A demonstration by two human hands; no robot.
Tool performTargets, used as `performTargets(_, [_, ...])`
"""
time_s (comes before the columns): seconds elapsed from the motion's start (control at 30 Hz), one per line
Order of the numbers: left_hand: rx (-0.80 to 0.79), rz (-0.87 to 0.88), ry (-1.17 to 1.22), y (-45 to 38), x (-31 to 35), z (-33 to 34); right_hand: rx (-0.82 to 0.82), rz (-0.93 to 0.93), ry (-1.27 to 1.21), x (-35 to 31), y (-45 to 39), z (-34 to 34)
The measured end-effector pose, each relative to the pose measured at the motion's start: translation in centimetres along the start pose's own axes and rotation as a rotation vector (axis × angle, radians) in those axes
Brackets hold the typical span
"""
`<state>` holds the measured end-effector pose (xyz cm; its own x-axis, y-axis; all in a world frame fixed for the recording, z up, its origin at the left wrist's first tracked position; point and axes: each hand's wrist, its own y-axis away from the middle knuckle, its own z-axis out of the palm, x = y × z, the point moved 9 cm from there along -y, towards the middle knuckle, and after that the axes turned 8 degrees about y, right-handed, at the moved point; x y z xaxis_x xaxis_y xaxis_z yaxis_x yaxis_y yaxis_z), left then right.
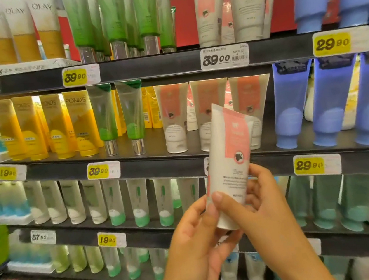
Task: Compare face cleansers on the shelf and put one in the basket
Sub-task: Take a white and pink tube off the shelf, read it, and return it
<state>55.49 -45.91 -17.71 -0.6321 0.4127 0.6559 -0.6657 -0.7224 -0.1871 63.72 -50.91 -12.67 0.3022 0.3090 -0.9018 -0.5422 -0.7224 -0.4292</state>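
Across the whole view we face dark shelves [181, 161] packed with standing cleanser tubes: blue tubes [292, 103] at right, yellow Pond's tubes [53, 125] at left, green tubes [132, 114] between, with yellow price tags [308, 165] on the rails. Before the middle shelf we hold up a white-and-pink cleanser tube [229, 164], cap down and tilted. Our left hand [193, 245] grips its lower end from the left, and our right hand [259, 205] curls around it from the right.
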Motion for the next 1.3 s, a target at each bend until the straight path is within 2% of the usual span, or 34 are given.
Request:
performTargets(0.2, [0.072,-0.082,0.121,1.8,-1.3,-1.7,-0.036,0.078,-0.158,0.6,1.4,0.0])
performTargets(0.43, [0.077,-0.217,0.169,2.2,-1.3,-3.3,-0.004,0.195,-0.308,2.6,1.5,0.5])
performTargets(0.8, [0.204,-0.364,0.277,3.9,0.6,-7.5,0.058,0.352,-0.429,5.5,1.9,5.6])
performTargets(1.3, [0.152,-0.398,0.388,5.8,2.5,-9.2,0.081,0.198,-0.36,3.3,3.4,9.2])
